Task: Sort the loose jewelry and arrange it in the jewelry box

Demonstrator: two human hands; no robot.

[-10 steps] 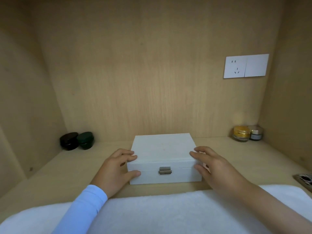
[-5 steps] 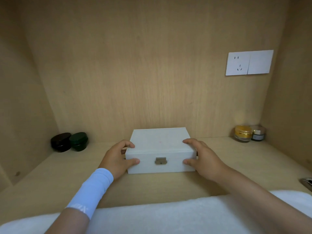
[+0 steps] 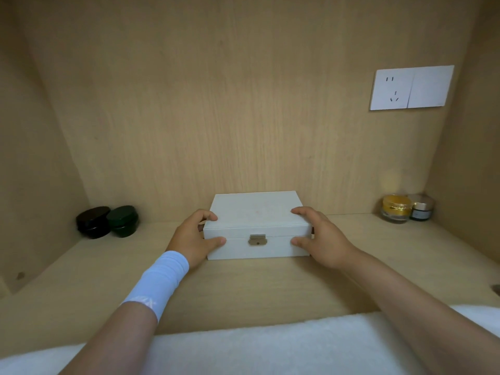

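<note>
Centrally: 1 white jewelry box (image 3: 257,212), lid closed, on wooden surface (image 3: 257,288). Left hand (image 3: 193,236) and right hand (image 3: 322,239) grip its sides, fingers (image 3: 208,215) curled over the lid. 2 dark jars (image 3: 93,221) left of box; 2 cosmetic jars (image 3: 396,208) right.

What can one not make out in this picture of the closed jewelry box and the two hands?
Head view:
- Inside of the jewelry box: hidden by its closed lid.
- Palms of the left hand and right hand gripping it: hidden by their backs.
- Dark thing at the right edge: cut off by the frame.
- Label on the small jar: too small to read.
</note>
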